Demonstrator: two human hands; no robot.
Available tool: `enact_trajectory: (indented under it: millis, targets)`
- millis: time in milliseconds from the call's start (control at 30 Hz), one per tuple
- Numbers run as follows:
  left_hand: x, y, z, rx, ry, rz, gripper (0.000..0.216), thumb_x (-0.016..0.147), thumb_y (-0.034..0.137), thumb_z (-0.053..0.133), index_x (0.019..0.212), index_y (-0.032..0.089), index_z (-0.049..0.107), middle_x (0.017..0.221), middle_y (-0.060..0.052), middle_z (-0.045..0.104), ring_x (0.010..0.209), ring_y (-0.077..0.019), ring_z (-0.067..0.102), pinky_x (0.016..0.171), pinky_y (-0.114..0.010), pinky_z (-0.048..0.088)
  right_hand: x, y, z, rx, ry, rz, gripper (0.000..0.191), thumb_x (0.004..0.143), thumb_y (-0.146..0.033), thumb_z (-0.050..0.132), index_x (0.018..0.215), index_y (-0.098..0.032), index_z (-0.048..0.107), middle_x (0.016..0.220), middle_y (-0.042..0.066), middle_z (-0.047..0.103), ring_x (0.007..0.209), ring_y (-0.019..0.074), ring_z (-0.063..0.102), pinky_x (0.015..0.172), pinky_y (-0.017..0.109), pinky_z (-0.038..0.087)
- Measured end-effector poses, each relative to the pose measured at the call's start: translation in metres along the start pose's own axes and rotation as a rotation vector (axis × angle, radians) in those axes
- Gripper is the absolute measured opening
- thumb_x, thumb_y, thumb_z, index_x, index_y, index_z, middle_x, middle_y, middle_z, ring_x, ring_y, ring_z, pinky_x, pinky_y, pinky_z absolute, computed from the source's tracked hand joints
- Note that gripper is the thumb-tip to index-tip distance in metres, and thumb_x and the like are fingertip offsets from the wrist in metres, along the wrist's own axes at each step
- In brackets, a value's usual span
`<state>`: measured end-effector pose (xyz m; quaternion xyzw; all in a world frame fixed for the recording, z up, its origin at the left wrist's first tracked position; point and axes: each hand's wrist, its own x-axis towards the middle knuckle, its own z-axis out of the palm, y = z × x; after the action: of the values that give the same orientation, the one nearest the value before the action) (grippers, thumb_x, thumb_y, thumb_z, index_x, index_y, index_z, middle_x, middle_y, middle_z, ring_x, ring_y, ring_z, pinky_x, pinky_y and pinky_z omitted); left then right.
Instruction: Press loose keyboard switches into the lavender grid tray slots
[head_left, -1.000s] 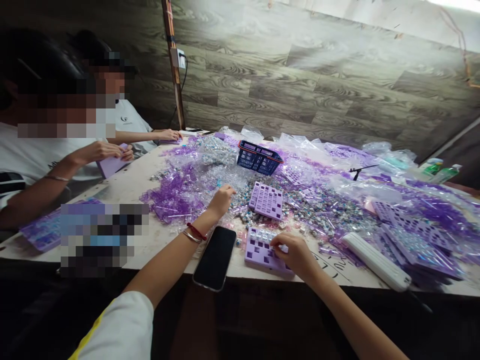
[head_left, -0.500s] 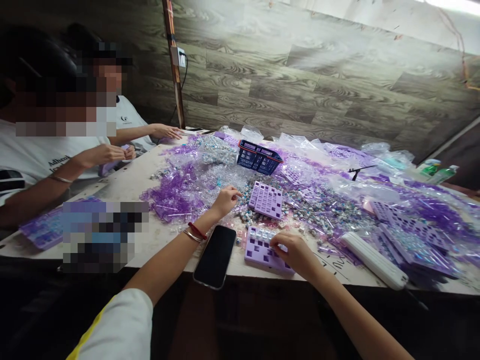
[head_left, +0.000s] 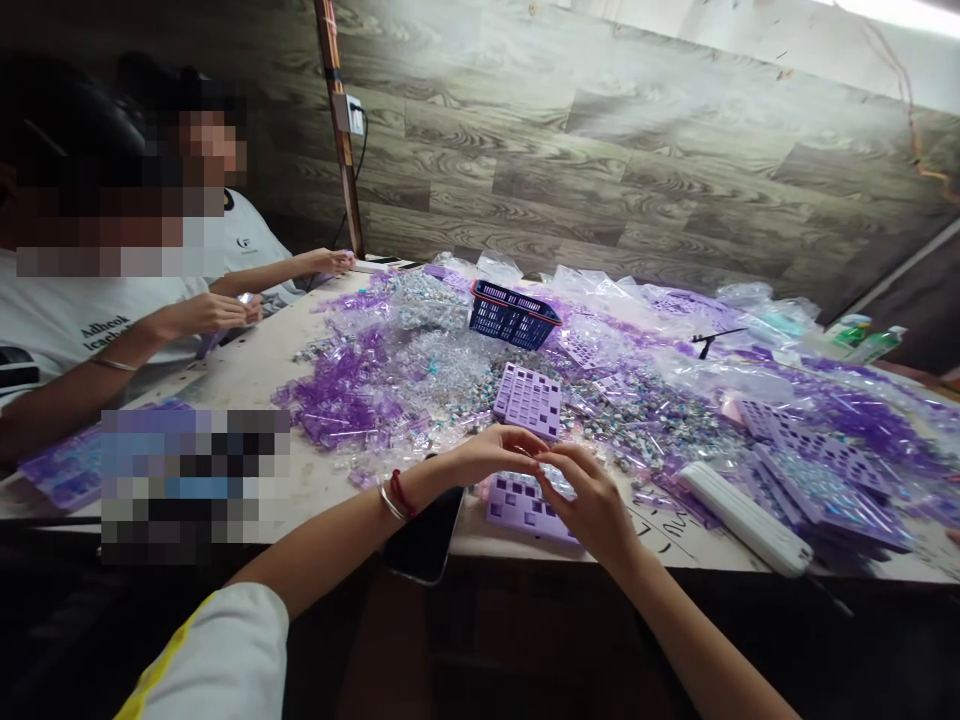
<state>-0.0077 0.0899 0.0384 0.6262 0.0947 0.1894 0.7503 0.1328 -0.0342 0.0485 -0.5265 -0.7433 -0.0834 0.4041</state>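
Head view: left hand (head_left: 491, 455), right hand (head_left: 592, 500) meet above purple tray (head_left: 517, 508); fingers pinched together, contents too small to tell.

Head-worn camera looks forward and down across the table (head_left: 247, 375) toward the wall (head_left: 637, 170); left hand (head_left: 499, 452), right hand (head_left: 592, 500) close beneath.

Tray (head_left: 521, 508) at near edge of off-white table (head_left: 247, 375) was lilac with dark square holes. Phone (head_left: 421, 542) black. Basket (head_left: 514, 318) dark blue, red rim. Bags (head_left: 341, 395) clear purple. Bar (head_left: 746, 518) white. Wall (head_left: 600, 150) had grey wood grain.
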Motion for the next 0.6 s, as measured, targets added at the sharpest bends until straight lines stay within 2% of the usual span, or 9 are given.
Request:
enact_trajectory:
  millis: [200,300,400,500,600]
  targets:
    - [0.001,-0.003,-0.006,0.067,0.000,-0.048,0.036,0.062,0.027,0.081,0.091,0.010,0.068,0.084,-0.005,0.067,0.076,-0.0135,0.063,0.073,-0.026,0.049,-0.002,0.001,0.005,0.000,-0.031,0.006,0.012,0.087,-0.015,0.050,0.091,-0.019,0.061,0.089,0.008,0.064,0.085,0.0202,0.063,0.076,0.033,0.053]
    - [0.001,-0.004,-0.005,0.122,-0.053,-0.015,0.037,0.063,0.026,0.080,0.094,0.010,0.067,0.090,-0.008,0.068,0.083,-0.0169,0.064,0.076,-0.029,0.050,-0.007,0.004,0.000,0.033,-0.013,0.072,0.011,0.083,-0.016,0.054,0.091,-0.019,0.061,0.085,0.006,0.064,0.074,0.0180,0.062,0.067,0.030,0.052]
    - [-0.001,-0.006,-0.002,0.205,-0.123,0.005,0.030,0.070,0.019,0.073,0.097,0.010,0.065,0.092,-0.009,0.068,0.084,-0.0167,0.065,0.076,-0.029,0.051,-0.016,0.008,-0.005,0.074,-0.010,0.118,0.010,0.081,-0.017,0.056,0.090,-0.019,0.061,0.081,0.004,0.064,0.068,0.0167,0.060,0.063,0.028,0.051]
    - [-0.002,-0.010,0.002,0.481,-0.116,0.110,0.022,0.075,0.007,0.063,0.096,0.010,0.065,0.087,-0.006,0.067,0.077,-0.0137,0.064,0.070,-0.024,0.050,-0.025,0.012,-0.006,0.060,-0.001,0.149,0.009,0.080,-0.019,0.057,0.088,-0.019,0.061,0.077,0.004,0.064,0.068,0.0172,0.061,0.063,0.029,0.052]
    - [-0.002,-0.015,0.004,0.861,-0.061,0.302,0.024,0.074,0.002,0.060,0.095,0.012,0.066,0.092,-0.007,0.065,0.082,-0.0147,0.062,0.075,-0.026,0.049,-0.030,0.016,-0.004,0.032,-0.014,0.157,0.008,0.080,-0.020,0.057,0.087,-0.019,0.061,0.079,0.005,0.065,0.072,0.0192,0.062,0.067,0.031,0.052]
